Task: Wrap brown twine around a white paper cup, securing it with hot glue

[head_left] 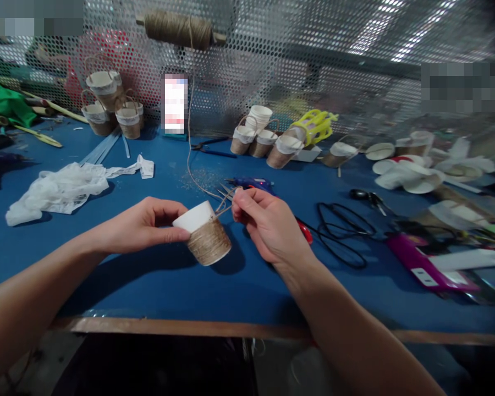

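Note:
A white paper cup (194,219), tilted on its side above the table, has twine (210,243) wound round much of its wall. My left hand (159,221) grips the cup at its rim end, thumb in front. Pinched in the fingertips of my right hand (258,212) is a loop of twine (226,208) beside the cup. From there a strand runs up to the twine spool (177,30) on the mesh wall. Behind my right hand lies a blue glue gun (251,182), partly covered, with scissor blades (224,190) near its tip.
Twine-covered cups with lace rims and handles stand at the back left (128,121) and back centre (284,151). White lace (66,188) lies left. A black cable (342,231), a purple packet (424,264) and white pieces (408,173) lie right. The table's front edge (181,327) is near me.

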The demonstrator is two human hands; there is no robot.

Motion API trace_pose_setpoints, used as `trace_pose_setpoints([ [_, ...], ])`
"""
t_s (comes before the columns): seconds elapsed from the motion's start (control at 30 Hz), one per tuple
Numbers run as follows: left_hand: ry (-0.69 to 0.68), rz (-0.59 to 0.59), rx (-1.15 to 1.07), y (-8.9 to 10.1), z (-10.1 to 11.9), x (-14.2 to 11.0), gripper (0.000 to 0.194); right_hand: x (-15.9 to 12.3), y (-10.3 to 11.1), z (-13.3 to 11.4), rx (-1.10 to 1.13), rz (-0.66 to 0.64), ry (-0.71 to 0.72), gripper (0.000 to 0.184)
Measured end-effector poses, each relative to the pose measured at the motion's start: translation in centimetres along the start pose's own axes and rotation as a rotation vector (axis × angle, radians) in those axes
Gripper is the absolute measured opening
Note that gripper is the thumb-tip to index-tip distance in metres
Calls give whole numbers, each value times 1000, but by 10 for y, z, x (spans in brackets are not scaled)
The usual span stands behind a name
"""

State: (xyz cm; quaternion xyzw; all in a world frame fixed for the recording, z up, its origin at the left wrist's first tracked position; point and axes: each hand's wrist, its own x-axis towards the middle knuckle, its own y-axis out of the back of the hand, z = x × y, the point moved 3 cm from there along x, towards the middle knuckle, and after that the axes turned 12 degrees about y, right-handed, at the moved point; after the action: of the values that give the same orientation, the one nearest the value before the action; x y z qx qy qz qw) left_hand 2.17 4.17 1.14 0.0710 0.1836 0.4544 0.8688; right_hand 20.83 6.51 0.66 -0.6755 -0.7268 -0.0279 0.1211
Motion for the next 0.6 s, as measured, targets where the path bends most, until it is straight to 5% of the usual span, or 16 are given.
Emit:
trace_pose_setpoints([
  [0.6, -53, 6, -56, 2, -1, -5, 11, -1, -4, 8, -43, -60, -24, 24],
])
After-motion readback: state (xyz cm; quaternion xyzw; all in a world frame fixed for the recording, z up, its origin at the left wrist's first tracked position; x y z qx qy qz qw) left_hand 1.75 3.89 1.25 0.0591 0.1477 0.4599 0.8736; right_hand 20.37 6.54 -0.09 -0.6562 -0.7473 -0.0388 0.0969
